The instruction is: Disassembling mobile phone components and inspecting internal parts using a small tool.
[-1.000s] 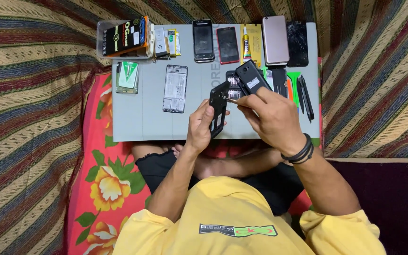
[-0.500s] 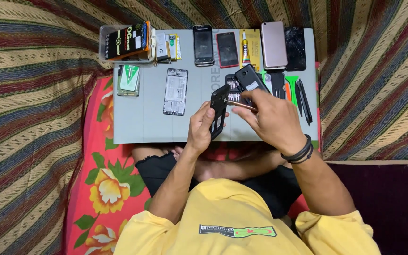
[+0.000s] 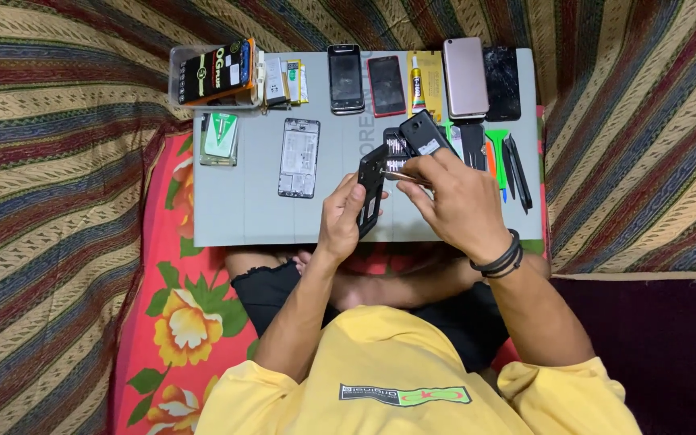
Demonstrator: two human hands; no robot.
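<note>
The right hand (image 3: 457, 201) now lowers its tweezers (image 3: 400, 175) to the edge of the black phone frame (image 3: 370, 187) in the left hand (image 3: 342, 216) (earlier they sat just above it), the frame tilting slightly more upright

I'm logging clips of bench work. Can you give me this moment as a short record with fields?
Surface: grey flat work mat
Left hand: holds black phone frame tilted on edge
Right hand: holds thin metal tweezers, tip at the frame
Far edge: row of four phones
Left of the hands: opened phone body
</note>
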